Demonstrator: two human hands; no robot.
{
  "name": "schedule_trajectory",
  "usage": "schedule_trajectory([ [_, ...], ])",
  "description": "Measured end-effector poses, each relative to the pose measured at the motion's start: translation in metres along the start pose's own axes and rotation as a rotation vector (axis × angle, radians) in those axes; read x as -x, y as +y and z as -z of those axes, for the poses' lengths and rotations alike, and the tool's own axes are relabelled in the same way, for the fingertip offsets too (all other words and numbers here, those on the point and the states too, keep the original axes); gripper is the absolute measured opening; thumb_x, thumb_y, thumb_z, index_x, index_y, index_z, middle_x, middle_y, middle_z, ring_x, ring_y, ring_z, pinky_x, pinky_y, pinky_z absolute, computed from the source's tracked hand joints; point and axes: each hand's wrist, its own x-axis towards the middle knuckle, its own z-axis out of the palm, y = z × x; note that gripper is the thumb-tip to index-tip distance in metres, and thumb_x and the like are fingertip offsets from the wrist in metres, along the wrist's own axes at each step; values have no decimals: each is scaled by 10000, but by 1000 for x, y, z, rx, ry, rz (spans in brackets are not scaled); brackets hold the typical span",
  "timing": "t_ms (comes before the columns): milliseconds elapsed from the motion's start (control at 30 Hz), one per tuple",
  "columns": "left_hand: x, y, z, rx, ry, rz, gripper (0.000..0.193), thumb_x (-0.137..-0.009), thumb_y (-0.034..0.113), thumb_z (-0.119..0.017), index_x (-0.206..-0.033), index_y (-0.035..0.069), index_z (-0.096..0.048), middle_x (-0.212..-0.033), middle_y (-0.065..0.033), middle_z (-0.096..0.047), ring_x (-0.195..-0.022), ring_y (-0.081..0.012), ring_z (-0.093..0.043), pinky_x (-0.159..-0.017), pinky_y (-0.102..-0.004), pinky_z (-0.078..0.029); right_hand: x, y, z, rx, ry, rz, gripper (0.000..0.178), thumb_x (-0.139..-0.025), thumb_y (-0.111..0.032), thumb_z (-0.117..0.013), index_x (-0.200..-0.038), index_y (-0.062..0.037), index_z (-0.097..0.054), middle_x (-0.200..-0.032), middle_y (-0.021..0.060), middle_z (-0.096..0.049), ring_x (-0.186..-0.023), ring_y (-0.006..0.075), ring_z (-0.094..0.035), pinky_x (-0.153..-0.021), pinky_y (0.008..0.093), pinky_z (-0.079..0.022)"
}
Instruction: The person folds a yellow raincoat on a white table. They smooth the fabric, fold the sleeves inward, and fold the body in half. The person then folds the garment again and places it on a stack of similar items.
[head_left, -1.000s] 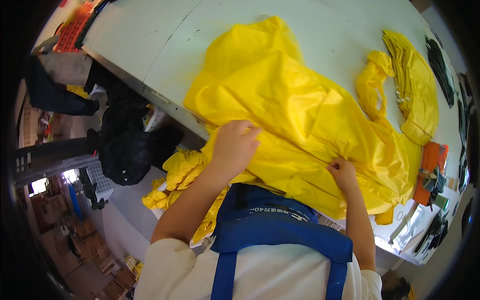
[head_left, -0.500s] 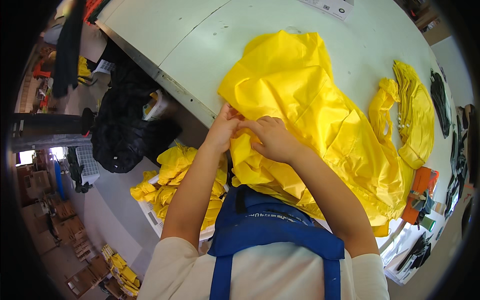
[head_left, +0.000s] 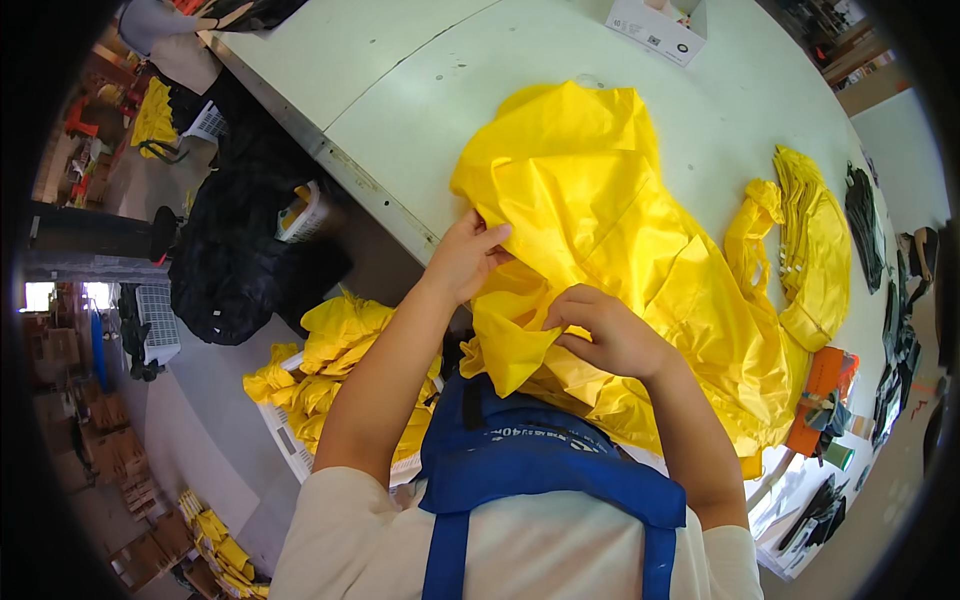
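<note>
A large piece of shiny yellow fabric point(head_left: 620, 240), loosely crumpled, spreads over the near side of the pale table point(head_left: 400, 120) and hangs past its edge toward my apron. My left hand point(head_left: 470, 255) grips the fabric's left edge, thumb on top and the other fingers partly hidden under it. A little lower and to the right, my right hand point(head_left: 605, 328) pinches a fold of the same fabric between thumb and fingers. Between both hands the cloth stands up in a loose, open fold.
Folded yellow pieces point(head_left: 815, 250) lie at the table's right, with an orange box point(head_left: 822, 400) nearer me. A white box point(head_left: 658, 28) stands at the far edge. Left of me, a white crate point(head_left: 285, 430) holds yellow fabric. Black fabric point(head_left: 235, 250) is heaped beyond it.
My hands, close together before, have moved apart. The right one has come down and to the right, drawing a fold of the yellow fabric with it.
</note>
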Motion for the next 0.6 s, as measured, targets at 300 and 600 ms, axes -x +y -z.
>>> schedule_trajectory([
  [300, 47, 8, -57, -420, -93, -153, 365, -921, 82, -535, -1271, 41, -440, -1131, -78, -589, -985, -170, -606, -817, -284, -523, 4, -9, -1, 219, 387, 5, 141, -747, -86, -695, -855, -43, -615, -741, 109, -632, -690, 286, -617, -637, 351, -507],
  [600, 73, 6, -79, -733, -117, -316, 337, -919, 115, -554, -1220, 4, -450, -963, -113, -651, -879, -170, -647, -762, -279, -506, 13, -6, -2, 125, 497, -106, 164, -772, -117, -705, -858, -44, -586, -741, 117, -642, -650, 273, -635, -595, 325, -507],
])
